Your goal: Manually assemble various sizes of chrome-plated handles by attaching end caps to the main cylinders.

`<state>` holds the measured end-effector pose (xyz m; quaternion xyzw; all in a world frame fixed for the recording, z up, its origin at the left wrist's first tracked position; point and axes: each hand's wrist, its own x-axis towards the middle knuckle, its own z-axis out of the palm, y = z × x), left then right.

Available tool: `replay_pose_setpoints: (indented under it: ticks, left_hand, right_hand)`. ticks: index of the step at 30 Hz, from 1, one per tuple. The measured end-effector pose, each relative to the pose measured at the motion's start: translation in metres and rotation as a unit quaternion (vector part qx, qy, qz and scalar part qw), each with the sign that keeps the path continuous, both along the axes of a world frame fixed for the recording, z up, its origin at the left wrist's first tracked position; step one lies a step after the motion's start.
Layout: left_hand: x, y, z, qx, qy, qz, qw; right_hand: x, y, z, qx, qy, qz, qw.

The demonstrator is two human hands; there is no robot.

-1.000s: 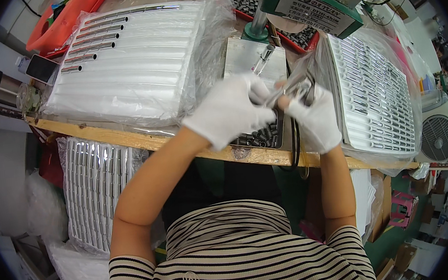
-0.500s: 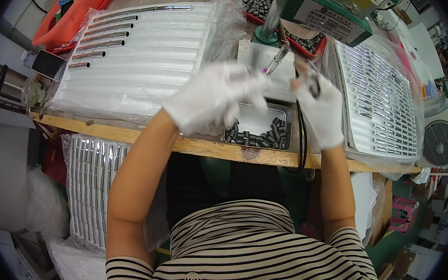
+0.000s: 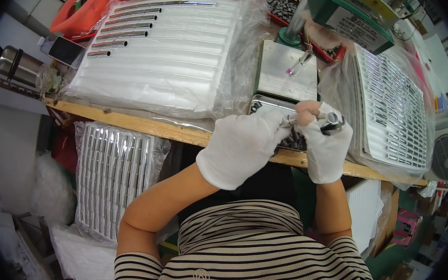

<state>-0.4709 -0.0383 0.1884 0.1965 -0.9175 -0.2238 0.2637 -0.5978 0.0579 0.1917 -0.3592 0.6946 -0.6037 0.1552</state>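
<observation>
Both my hands wear white gloves and meet over the near edge of the bench. My right hand, its thumb and a fingertip bare, is closed round a short shiny metal tube; whether it grips more than one is hidden. My left hand reaches across with its fingertips pinched against the right thumb, on a small metallic piece I cannot make out clearly. Under the hands is a metal tray, mostly covered, with dark short sleeves in it. Just beyond stands the press's flat metal block.
Left lies a white grooved foam tray with several chrome tubes. Another tube-filled tray sits at the right. The green press rises behind, beside red bins of dark sleeves. A phone and a steel flask are far left.
My left hand has come down and right from above the tray, to meet the right hand. The right hand sits lower in view. The whole view has shifted slightly.
</observation>
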Motion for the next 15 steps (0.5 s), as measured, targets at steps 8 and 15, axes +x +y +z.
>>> replay_pose_setpoints:
  ticks: [8, 15]
  left_hand:
    - [0.01, -0.008, -0.003, 0.079, 0.008, 0.067, 0.995]
    - [0.025, -0.037, 0.022, 0.622, -0.106, -0.092, 0.771]
  right_hand:
    - [0.007, -0.023, 0.001, 0.023, -0.005, 0.038, 0.999]
    - [0.004, -0.019, 0.016, 0.057, -0.212, 0.159, 0.963]
